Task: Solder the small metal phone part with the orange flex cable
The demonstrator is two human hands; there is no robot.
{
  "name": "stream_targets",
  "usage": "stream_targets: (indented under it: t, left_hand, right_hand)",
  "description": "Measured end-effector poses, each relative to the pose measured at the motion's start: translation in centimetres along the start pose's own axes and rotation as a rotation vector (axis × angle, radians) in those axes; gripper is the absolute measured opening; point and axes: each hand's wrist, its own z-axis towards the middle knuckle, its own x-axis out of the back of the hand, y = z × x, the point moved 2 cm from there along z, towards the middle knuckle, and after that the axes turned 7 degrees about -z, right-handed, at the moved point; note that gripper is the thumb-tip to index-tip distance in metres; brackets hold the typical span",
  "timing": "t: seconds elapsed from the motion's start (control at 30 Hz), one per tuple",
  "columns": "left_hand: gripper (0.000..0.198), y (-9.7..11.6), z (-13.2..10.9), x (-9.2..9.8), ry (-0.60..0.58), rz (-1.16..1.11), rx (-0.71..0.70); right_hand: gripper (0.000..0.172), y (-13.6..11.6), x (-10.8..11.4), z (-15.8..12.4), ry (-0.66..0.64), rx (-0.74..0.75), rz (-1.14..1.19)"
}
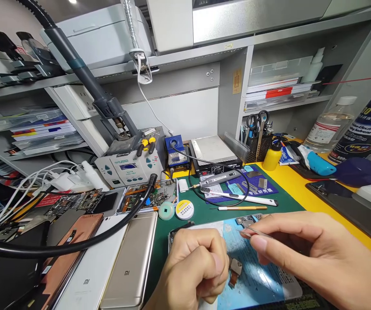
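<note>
My left hand [198, 262] is curled into a fist above the blue and white work surface [253, 282]. Its fingers hide whatever may be inside. A small metallic part with a brown flex cable [235, 269] shows just to the right of that fist. Between thumb and fingers, my right hand [314, 249] pinches what look like thin metal tweezers [257, 232], with their tips pointing left. Just behind those tips lies a grey metal phone part [248, 219]. A dark-edged device [180, 229] is partly hidden behind my left hand.
Several phones, one gold [130, 262], lie at left under a thick black hose [101, 237]. Behind are a parts tray [121, 206], a round tin [184, 209], a brush [243, 198] and a hot air station [130, 165]. A yellow bottle [272, 155] and a tall can [363, 129] stand at right.
</note>
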Motion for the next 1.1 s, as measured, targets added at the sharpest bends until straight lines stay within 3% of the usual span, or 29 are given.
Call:
stream_targets:
  t: [0.23,0.4,0.5,0.77,1.1]
  left_hand:
    - [0.024,0.5,-0.1,0.2,0.060,0.230,-0.051]
    - [0.030,1.2,-0.4,-0.1,0.168,0.673,-0.241]
    - [0.029,1.2,-0.6,-0.2,0.213,0.907,-0.274]
    - [0.035,1.2,-0.2,0.5,0.148,0.883,-0.353]
    - [0.043,1.3,0.0,0.6,0.191,0.838,-0.321]
  right_hand:
    - [0.027,-0.5,0.0,0.3,0.003,-0.001,0.023]
    - [0.019,-1.2,0.4,0.7,0.038,-0.012,0.069]
    - [0.020,-1.5,0.7,0.7,0.023,-0.021,0.120]
    - [0.013,-1.3,0.8,0.6,0.028,-0.029,0.184]
    - [0.027,-1.5,1.0,0.3,0.041,-0.041,0.155]
